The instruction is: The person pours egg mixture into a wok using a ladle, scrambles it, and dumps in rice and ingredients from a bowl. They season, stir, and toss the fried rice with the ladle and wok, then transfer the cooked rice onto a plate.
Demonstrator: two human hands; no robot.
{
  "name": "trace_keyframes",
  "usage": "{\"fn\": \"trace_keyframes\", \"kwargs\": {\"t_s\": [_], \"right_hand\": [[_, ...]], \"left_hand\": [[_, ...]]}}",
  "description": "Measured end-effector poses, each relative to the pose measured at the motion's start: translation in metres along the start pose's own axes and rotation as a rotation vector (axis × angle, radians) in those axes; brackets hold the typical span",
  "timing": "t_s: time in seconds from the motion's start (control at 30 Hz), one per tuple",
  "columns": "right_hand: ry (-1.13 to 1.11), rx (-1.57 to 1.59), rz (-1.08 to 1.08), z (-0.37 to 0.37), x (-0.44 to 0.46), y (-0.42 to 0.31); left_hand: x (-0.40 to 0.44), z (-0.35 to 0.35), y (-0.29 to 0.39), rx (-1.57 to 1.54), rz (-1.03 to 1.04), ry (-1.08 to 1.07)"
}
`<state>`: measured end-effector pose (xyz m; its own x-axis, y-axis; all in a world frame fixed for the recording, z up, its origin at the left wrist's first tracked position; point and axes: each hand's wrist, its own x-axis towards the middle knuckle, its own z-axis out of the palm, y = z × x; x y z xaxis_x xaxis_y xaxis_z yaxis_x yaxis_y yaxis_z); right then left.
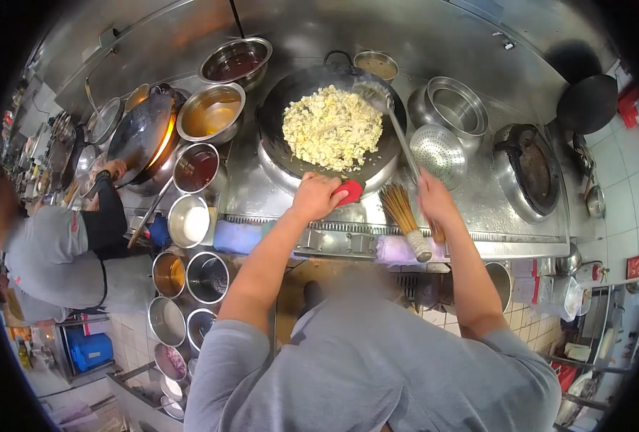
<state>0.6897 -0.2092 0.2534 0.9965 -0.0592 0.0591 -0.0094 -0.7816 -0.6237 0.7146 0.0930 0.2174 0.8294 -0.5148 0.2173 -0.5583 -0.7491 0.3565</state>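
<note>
A large black wok (272, 119) holds a heap of pale yellow and white fried food (330, 129). My left hand (318, 196) is closed at the wok's near edge on a red cloth or grip (349, 192). My right hand (435, 196) is wrapped round the handle of a long metal ladle (404, 140). The ladle's bowl rests at the wok's upper right, beside the food. A bamboo brush (403, 217) lies just left of my right hand, its bristles towards the wok.
Metal bowls of liquid (211, 114) stand left of the wok. To the right are a perforated strainer (439, 157), a steel pot (456, 106) and a second burner (528, 173). A co-worker (53, 241) tends another wok (143, 137) at the left.
</note>
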Motion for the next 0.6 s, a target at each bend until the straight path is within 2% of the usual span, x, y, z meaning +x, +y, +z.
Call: {"fn": "trace_keyframes", "kwargs": {"t_s": [0.03, 0.1, 0.13, 0.17, 0.2, 0.23, 0.3, 0.37, 0.43, 0.47, 0.53, 0.6], "right_hand": [[0.208, -0.165, -0.312, 0.024, 0.03, 0.029], [-0.189, 0.307, 0.189, 0.046, 0.062, -0.022], [-0.278, 0.389, 0.301, 0.046, 0.055, -0.065], [-0.262, 0.213, 0.207, 0.066, 0.058, -0.08], [-0.04, -0.013, -0.159, 0.108, 0.06, -0.06], [-0.203, -0.118, -0.157, 0.104, 0.042, -0.074], [-0.325, -0.218, -0.094, 0.072, -0.011, -0.095], [-0.378, -0.347, -0.078, 0.036, -0.051, -0.077], [-0.403, -0.5, 0.058, -0.005, -0.06, -0.073], [-0.404, -0.508, 0.049, -0.008, -0.052, -0.073], [-0.273, -0.565, 0.034, -0.009, -0.028, -0.073], [-0.221, -0.539, 0.006, 0.041, 0.01, -0.066]], "left_hand": [[0.0, 0.003, -0.002, -0.049, 0.046, 0.07], [0.0, 0.007, -0.004, -0.107, 0.093, 0.138], [-0.001, 0.007, -0.005, -0.093, 0.064, 0.124], [-0.002, 0.006, -0.006, -0.079, 0.037, 0.11], [-0.003, 0.005, -0.004, -0.085, 0.037, 0.108], [-0.003, 0.002, -0.002, -0.072, -0.002, 0.066], [-0.003, 0.001, -0.003, -0.063, -0.032, 0.028], [-0.002, 0.006, -0.005, -0.137, -0.015, 0.084], [-0.001, 0.008, -0.006, -0.191, -0.026, 0.088], [-0.001, 0.008, -0.007, -0.238, -0.05, 0.089], [-0.001, -0.001, -0.009, -0.271, -0.054, 0.064], [0.004, -0.003, -0.011, -0.251, 0.006, -0.022]]}}
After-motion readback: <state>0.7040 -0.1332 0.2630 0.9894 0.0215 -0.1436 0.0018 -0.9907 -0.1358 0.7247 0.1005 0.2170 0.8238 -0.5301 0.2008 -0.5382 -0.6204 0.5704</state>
